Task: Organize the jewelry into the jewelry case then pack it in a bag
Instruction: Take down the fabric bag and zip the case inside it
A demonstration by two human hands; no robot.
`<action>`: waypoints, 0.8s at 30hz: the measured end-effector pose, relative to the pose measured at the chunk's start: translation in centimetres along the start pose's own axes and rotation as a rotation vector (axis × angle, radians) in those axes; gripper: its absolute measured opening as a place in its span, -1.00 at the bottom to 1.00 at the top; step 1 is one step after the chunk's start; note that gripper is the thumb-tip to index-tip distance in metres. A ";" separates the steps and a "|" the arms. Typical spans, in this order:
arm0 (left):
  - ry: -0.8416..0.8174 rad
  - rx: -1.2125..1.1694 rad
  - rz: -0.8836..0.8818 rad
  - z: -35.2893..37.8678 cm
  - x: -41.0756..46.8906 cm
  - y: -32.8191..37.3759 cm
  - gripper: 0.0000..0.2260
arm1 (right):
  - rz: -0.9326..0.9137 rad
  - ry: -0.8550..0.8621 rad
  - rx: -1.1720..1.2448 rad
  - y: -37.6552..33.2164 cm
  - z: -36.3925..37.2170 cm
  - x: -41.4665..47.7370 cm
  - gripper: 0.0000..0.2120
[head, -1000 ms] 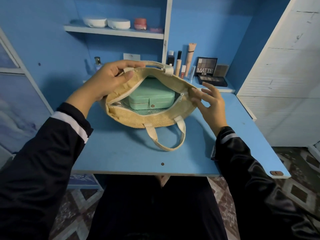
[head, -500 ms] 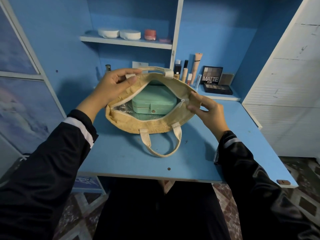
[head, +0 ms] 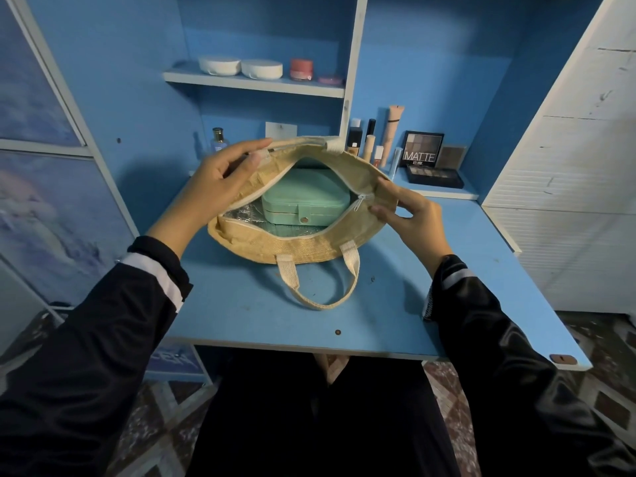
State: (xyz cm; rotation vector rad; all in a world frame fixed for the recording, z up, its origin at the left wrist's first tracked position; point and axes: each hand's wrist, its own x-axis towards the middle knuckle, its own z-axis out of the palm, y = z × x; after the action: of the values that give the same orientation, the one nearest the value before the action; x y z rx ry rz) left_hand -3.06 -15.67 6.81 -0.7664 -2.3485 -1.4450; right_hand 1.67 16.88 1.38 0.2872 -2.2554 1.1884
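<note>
Item 1. Table (head: pixel 241 321), blue. Nearest the viewer lies the near handle (head: pixel 318 297), slack on the top at 6 o'clock of the bag.

Item 2. Bag (head: pixel 275 242), woven straw with a foil lining, standing mid-table with its mouth spread wide.

Item 3. Right hand (head: pixel 413 215), at 3 o'clock of the bag. The thumb and fingers pinch the bag's end just beside the zip pull (head: pixel 359 203).

Item 4. Left hand (head: pixel 213 184), at 10 o'clock. It pinches the far rim of the bag near the far handle.

Item 5. Jewelry case (head: pixel 303 201), mint green, snapped closed and lying flat inside the bag.

Item 6. At 1 o'clock and beyond are an eyeshadow palette (head: pixel 422 151) and some cosmetic tubes.

Status, as judged: the case is packed and no loose jewelry is visible. The zip is not yet drawn, and closing it appears to be all that is left.
</note>
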 end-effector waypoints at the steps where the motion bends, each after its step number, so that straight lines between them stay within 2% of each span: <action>1: 0.028 0.000 0.010 0.1 -0.4 0.0 -0.71 | 0.001 -0.008 0.001 -0.1 0.0 0.0 -0.55; 5: 0.233 0.132 0.070 1.4 -1.8 -0.2 -0.72 | 0.014 -0.017 -0.002 -0.2 0.2 0.2 -0.54; 9: 0.373 0.299 0.239 2.6 -2.5 -0.7 -0.71 | 0.029 -0.015 0.016 -0.2 0.4 0.1 -0.53; 14: 0.551 0.727 0.410 4.0 -3.1 -0.5 -0.78 | 0.027 -0.012 0.027 -0.2 0.4 0.0 -0.53; 16: 0.521 0.825 0.500 4.9 -3.5 -0.5 -0.82 | 0.023 -0.007 0.034 -0.2 0.4 0.0 -0.54; 18: 0.431 0.790 0.543 6.0 -3.6 -0.7 -0.84 | 0.029 -0.009 0.046 -0.3 0.5 -0.1 -0.54; 24: 0.118 0.449 0.348 10.3 -3.1 -1.5 -0.80 | 0.011 0.015 0.032 -0.3 0.7 -0.3 -0.57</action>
State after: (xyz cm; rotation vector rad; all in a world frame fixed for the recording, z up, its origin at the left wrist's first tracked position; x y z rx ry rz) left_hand -0.92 -7.96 -0.58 -0.8749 -2.1907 -0.7626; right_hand 1.77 16.13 1.14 0.2778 -2.2292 1.2291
